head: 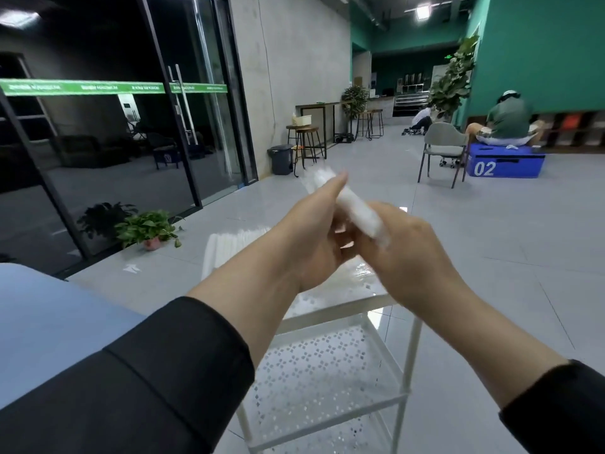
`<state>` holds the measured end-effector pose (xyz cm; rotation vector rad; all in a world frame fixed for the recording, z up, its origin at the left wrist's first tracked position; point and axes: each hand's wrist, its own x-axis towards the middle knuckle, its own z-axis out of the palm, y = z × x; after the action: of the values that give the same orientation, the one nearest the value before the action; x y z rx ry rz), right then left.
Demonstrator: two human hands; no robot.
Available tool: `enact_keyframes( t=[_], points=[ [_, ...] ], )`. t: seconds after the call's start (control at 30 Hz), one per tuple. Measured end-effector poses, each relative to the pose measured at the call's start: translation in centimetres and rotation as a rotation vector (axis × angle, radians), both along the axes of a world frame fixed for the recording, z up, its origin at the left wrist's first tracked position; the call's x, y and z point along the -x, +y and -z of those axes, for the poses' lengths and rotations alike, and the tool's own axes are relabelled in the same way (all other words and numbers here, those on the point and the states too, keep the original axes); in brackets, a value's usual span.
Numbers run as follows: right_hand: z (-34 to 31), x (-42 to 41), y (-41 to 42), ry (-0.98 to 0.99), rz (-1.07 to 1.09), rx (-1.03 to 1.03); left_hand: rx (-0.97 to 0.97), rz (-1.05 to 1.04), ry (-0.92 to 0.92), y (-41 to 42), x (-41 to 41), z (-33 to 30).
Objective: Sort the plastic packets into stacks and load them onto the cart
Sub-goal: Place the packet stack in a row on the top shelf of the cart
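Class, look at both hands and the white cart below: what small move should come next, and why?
Probably lower the bundle of packets onto the cart's top shelf. Both the left hand and right hand grip the bundle in the air above the cart, where a row of packets already lies.

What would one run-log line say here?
both hands: left hand, right hand grip white plastic packet bundle | above white perforated metal cart | not loaded

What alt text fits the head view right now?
Both hands, left hand and right hand, grip a white bundle of packets above a white cart, where more packets lie on the top shelf.
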<state>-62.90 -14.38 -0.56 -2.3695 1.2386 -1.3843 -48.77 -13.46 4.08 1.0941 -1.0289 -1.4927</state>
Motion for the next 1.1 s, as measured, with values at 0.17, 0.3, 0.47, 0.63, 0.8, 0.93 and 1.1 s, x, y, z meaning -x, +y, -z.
enact_keyframes(
  t=[0.17, 0.3, 0.47, 0.63, 0.8, 0.93, 1.1],
  points=[
    [-1.7, 3.4, -2.9, -0.074, 0.146, -0.015, 0.215, -0.188, -0.625, -2.1, -1.1, 0.5],
    [-1.2, 3.9, -5.4, -0.136, 0.201, -0.122, 0.716, 0.165, -1.609, -3.2, -1.2, 2.5],
    [0.3, 2.8, -7.0, -0.157, 0.243, -0.204, 0.881, 0.545, -1.956, -6.0, -0.1, 5.4],
    [1.1, 2.5, -7.5, -0.183, 0.272, -0.189, 0.908, 0.646, -1.987, -8.1, 0.3, 6.4],
    [1.2, 2.5, -7.8, -0.165, 0.267, -0.193, 0.887, 0.625, -1.952, -9.1, 0.8, 5.9],
    [1.4, 2.6, -7.7, -0.148, 0.262, -0.184, 0.875, 0.619, -1.96, -9.6, 0.6, 5.5],
    [1.6, 2.8, -7.9, -0.159, 0.258, -0.18, 0.879, 0.603, -2.013, -10.0, 0.0, 5.4]
  ],
)
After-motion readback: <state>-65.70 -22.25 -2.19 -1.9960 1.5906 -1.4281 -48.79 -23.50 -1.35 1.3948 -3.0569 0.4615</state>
